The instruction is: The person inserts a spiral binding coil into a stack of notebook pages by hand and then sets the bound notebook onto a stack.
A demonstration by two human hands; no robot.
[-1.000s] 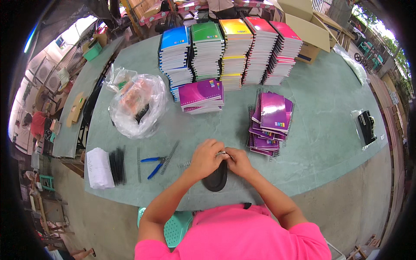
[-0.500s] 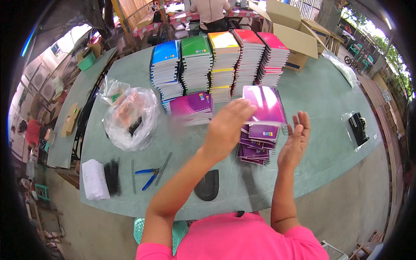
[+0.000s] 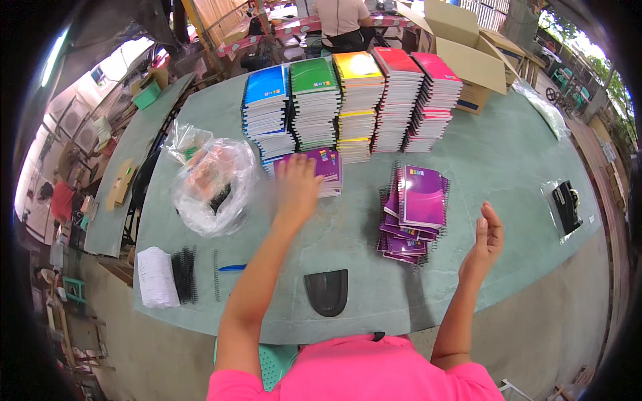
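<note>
Purple notebooks under open left hand — right hand open, plastic bag beside.

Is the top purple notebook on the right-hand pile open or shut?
Shut. The top purple notebook lies flat with its cover showing, spiral binding along its edges, no pages visible.

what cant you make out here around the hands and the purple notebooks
- Head view: the left hand is motion-blurred, so whether it touches the purple notebook stack under it cannot be told.
- Head view: the clear plastic bag is crumpled and glary; its contents are unclear.
- Head view: the lower notebooks of the right purple pile are covered by the top ones.
- Head view: the right hand is open and empty; its palm is turned away.
</note>
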